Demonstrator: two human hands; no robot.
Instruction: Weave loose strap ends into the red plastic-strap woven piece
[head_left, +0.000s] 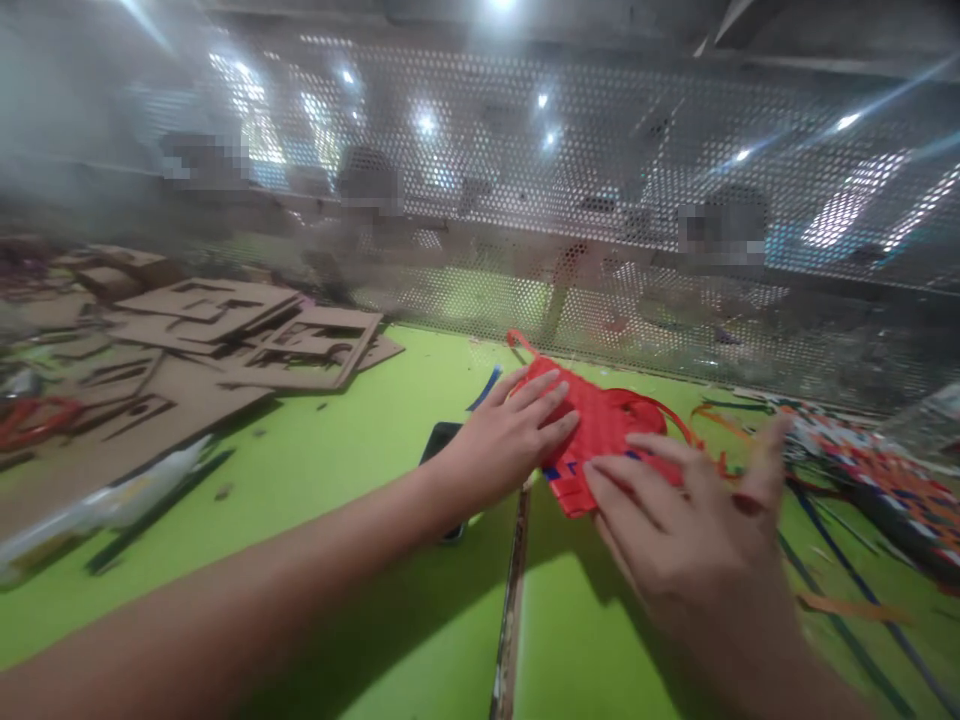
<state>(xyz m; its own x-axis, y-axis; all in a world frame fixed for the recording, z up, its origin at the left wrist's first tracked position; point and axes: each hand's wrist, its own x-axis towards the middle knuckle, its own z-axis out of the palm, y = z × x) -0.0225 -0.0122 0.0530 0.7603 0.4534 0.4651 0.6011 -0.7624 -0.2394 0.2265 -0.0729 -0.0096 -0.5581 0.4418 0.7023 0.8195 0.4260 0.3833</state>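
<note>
A red woven piece made of flat strips, with some blue at its near edge, lies tilted on the green table under both my hands. My left hand rests on its left side with fingers stretched out and apart, the thumb hidden. My right hand is at the near right edge, the index finger over the piece and the thumb seemingly underneath, while its outer fingers spread away. A loop of loose red strip curls beyond the right hand. Partly behind my left wrist lies a dark phone-like object.
Cut cardboard sheets pile up at the left, near a white glue-like tube. A perforated metal screen stands along the back, people behind it. A multicoloured woven piece and loose strips lie right. A seam splits the table.
</note>
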